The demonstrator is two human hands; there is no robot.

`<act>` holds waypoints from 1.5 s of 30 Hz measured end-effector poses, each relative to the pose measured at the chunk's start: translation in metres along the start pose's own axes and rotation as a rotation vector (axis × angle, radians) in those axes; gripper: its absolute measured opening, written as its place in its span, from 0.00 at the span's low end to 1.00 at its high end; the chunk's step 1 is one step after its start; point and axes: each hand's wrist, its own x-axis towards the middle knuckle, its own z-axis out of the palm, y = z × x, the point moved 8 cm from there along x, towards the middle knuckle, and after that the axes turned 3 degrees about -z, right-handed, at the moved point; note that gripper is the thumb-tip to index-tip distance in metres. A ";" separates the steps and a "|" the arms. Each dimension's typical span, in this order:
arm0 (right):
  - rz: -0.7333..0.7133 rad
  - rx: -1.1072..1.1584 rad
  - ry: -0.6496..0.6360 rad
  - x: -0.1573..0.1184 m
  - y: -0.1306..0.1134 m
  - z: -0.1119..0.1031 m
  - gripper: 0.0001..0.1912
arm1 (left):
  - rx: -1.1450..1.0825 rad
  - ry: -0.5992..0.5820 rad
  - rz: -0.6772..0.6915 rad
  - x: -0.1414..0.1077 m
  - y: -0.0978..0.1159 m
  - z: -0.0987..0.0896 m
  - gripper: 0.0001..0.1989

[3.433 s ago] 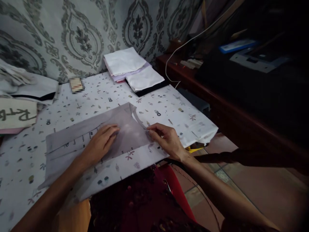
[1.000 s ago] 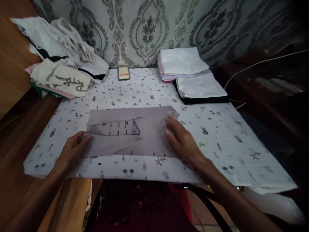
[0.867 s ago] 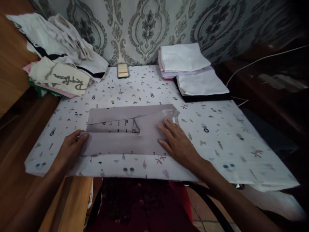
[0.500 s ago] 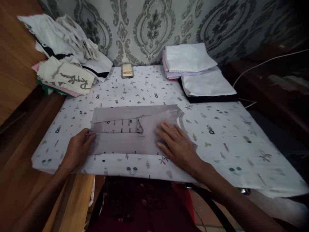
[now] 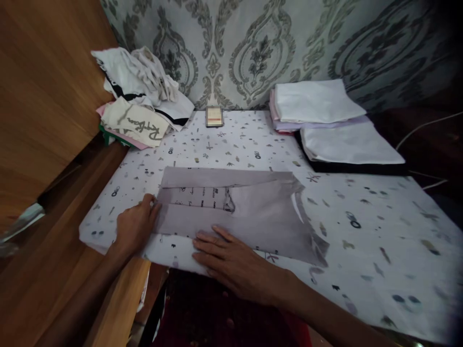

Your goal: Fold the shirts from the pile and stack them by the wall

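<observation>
A light grey shirt (image 5: 260,207) lies flat on the patterned cloth, its long sides folded inward. Between the folded sides a strip with black print shows. My left hand (image 5: 137,219) is closed on the shirt's left end, thumb and fingers pinching its edge. Along the near edge of the shirt lies my right hand (image 5: 227,260), palm down with the fingers stretched out, partly on the shirt and partly on the cloth. The shirt's right end spreads out with an uneven edge and a white patch.
White patterned cloth (image 5: 231,149) covers the table. Folded garments (image 5: 336,125) are stacked at the back right. A loose heap of clothes (image 5: 141,96) stands at the back left by a wooden panel (image 5: 47,86). A small blurred box (image 5: 214,116) sits near the wall.
My right hand has moved from the middle of the shirt to its near edge. My left hand keeps its pinch on the left end. The view has shifted leftward.
</observation>
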 end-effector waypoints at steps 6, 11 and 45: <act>-0.009 0.002 0.096 0.006 0.001 -0.011 0.18 | -0.158 0.208 0.452 -0.018 0.071 -0.003 0.17; 0.107 -0.163 0.131 0.003 0.017 0.004 0.23 | -0.248 0.082 0.645 -0.026 0.101 0.034 0.25; 0.449 -0.327 0.051 0.133 0.128 -0.039 0.11 | -0.233 -0.121 0.774 0.007 0.084 0.015 0.25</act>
